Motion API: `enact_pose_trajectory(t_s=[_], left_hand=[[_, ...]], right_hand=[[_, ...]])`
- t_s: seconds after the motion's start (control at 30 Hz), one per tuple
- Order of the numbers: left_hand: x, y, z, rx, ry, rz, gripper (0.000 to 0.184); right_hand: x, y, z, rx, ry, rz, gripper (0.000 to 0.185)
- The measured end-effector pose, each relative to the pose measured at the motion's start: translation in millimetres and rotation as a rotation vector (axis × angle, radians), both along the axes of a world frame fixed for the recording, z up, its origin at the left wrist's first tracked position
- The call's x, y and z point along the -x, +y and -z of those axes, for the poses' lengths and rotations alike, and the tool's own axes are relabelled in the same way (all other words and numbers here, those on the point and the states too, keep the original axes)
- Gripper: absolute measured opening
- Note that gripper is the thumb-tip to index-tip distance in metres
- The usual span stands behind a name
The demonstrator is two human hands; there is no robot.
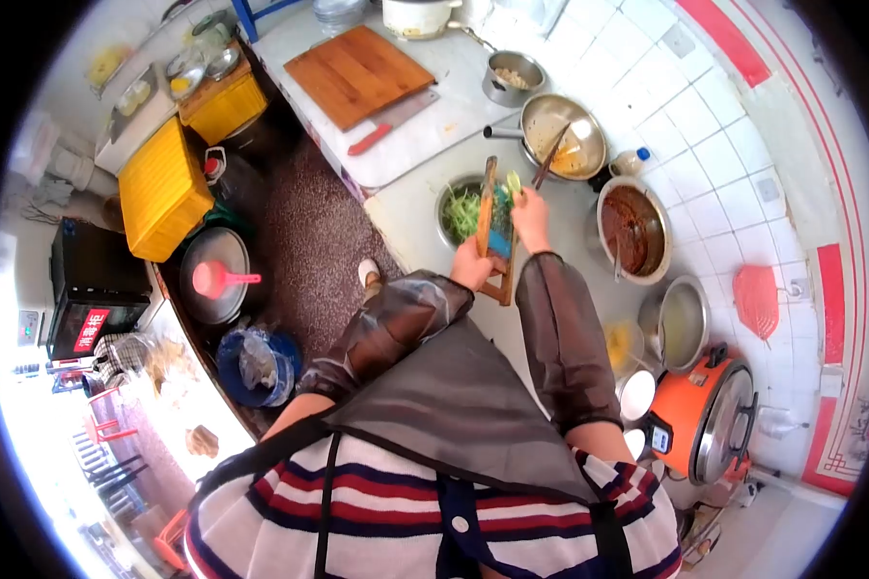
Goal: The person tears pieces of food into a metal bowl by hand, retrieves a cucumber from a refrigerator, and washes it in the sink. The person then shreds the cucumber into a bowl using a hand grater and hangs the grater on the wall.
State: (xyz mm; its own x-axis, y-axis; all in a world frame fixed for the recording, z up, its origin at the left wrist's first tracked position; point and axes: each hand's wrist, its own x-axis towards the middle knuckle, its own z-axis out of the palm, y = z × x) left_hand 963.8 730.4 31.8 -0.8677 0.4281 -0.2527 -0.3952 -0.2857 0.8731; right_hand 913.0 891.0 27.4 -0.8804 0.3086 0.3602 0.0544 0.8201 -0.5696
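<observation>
My left hand [473,264] is closed around the lower part of a wooden-framed grater [486,205], which slants over a round metal bowl [441,228]. Pale green shreds [465,208] fill the bowl to the left of the grater. Beside the grater's right rail, my right hand [531,221] pinches a light green vegetable piece [514,182]; its exact kind is hard to make out. Part of the grater's face is hidden by my hands. Dark translucent sleeve covers are on both forearms.
A cutting board [357,75] and a red-handled knife [372,138] lie on the far counter. Ahead right stand a pan [589,154], a small pot [501,91] and a bowl of red sauce [635,227]. An orange cooker [697,415] stands at right.
</observation>
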Motion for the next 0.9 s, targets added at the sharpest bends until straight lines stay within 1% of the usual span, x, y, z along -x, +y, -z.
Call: enact_pose_trajectory(t_s=[0.03, 0.07, 0.13, 0.17, 0.2, 0.23, 0.27, 0.33, 0.37, 0.4, 0.47, 0.5, 0.53, 0.57, 0.6, 0.67, 0.7, 0.73, 0.77, 0.8, 0.83, 0.87, 0.9], left_hand=[[9, -2, 4, 0.13, 0.053, 0.026, 0.026], [15, -1, -1, 0.119, 0.058, 0.011, 0.026], [13, -4, -5, 0.066, -0.008, -0.035, 0.029], [12, -4, 1, 0.051, 0.016, -0.072, 0.028], [13, -5, 4, 0.058, 0.012, -0.068, 0.028], [15, -6, 4, 0.117, 0.004, -0.005, 0.029], [14, -6, 4, 0.174, -0.005, 0.062, 0.029], [15, -5, 3, 0.15, -0.016, 0.047, 0.028], [18, -6, 2, 0.092, -0.028, 0.036, 0.027], [21, -5, 1, 0.034, -0.041, 0.022, 0.027], [18, -2, -3, 0.076, -0.006, 0.012, 0.027], [12, 0, -4, 0.124, 0.025, 0.008, 0.028], [3, 1, -3, 0.179, 0.053, 0.011, 0.029], [-4, 4, 4, 0.126, 0.019, 0.026, 0.031], [-7, 6, 10, 0.092, -0.015, 0.034, 0.03], [1, 4, 10, 0.002, -0.002, -0.006, 0.029], [12, 2, 9, -0.002, -0.011, -0.043, 0.029], [19, 0, 15, -0.007, -0.031, -0.086, 0.028], [25, -3, 21, 0.071, 0.046, -0.092, 0.029], [27, -3, 19, 0.071, 0.044, -0.102, 0.029], [22, -6, 14, 0.072, 0.023, -0.035, 0.029], [12, -11, 8, 0.077, -0.002, 0.045, 0.03], [6, -15, -12, 0.09, -0.086, 0.087, 0.031]], right_hand=[[-4, -6, -22, 0.83, -0.214, 0.074, 0.032], [-15, -9, -30, 1.113, -0.228, 0.069, 0.03], [-24, -15, -24, 1.286, -0.226, 0.086, 0.035], [-24, -17, -23, 1.289, -0.231, 0.086, 0.035], [-27, -19, -21, 1.153, -0.247, 0.073, 0.035], [-32, -21, -19, 1.02, -0.262, 0.067, 0.034], [-39, -24, -16, 1.027, -0.264, 0.081, 0.034], [-43, -29, -14, 0.326, -0.164, 0.03, 0.034], [-54, -41, -26, 0.164, -0.134, 0.026, 0.033], [-65, -52, -34, 0.056, -0.117, -0.034, 0.027], [-69, -64, -34, -0.061, 0.02, -0.007, 0.023], [-59, -59, -37, -0.061, 0.012, -0.008, 0.023], [-40, -52, -43, -0.016, -0.085, 0.061, 0.02], [-33, -47, -43, 0.031, -0.181, 0.133, 0.018], [-34, -43, -39, 0.036, -0.179, 0.14, 0.018], [-22, -36, -43, -0.025, -0.133, 0.084, 0.02], [-33, -42, -43, 0.009, -0.107, -0.004, 0.02], [-46, -52, -41, -0.003, -0.199, -0.006, 0.021], [-54, -61, -43, -0.001, -0.158, -0.019, 0.021], [-59, -67, -42, 0.009, -0.123, -0.025, 0.021], [-49, -62, -35, 0.046, -0.144, 0.024, 0.021], [-36, -49, -27, 0.056, -0.162, 0.049, 0.027], [-24, -33, -16, 0.07, -0.084, 0.074, 0.028]])
